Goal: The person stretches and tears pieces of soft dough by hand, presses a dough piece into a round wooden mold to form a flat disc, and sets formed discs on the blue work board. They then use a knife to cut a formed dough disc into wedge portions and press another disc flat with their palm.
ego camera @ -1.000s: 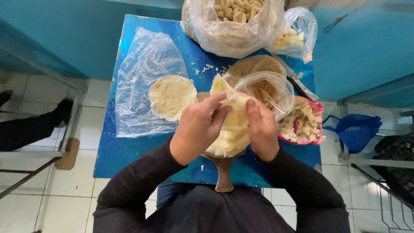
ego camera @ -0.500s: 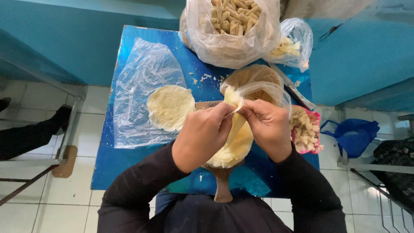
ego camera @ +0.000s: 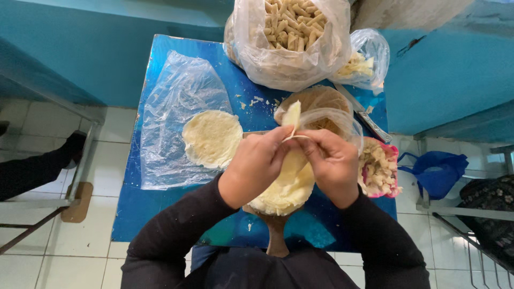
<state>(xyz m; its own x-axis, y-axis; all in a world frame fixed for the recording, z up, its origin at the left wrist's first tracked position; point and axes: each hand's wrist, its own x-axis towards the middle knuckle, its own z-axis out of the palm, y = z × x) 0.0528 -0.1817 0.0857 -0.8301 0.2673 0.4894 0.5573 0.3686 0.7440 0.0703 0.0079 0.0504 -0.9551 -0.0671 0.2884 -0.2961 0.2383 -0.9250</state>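
My left hand (ego camera: 256, 167) and my right hand (ego camera: 331, 163) meet over a small blue table (ego camera: 139, 214). Together they pinch the upper edge of a thin pale dough sheet (ego camera: 292, 115), peeling it off a stack of round dough sheets (ego camera: 286, 187). The stack rests on a wooden paddle board whose handle (ego camera: 277, 238) points toward me. Left of my hands a single round dough sheet (ego camera: 212, 137) lies flat on a clear plastic sheet (ego camera: 176, 101).
A large clear bag of pale rolled pieces (ego camera: 289, 32) and a smaller bag (ego camera: 361, 64) stand at the table's far edge. A pink bowl of chopped filling (ego camera: 379, 168) sits at the right. A blue bag (ego camera: 436, 171) and a metal frame are on the tiled floor.
My hands have risen and closed together on the top sheet's edge, lifting it further off the stack. The view has shifted slightly.
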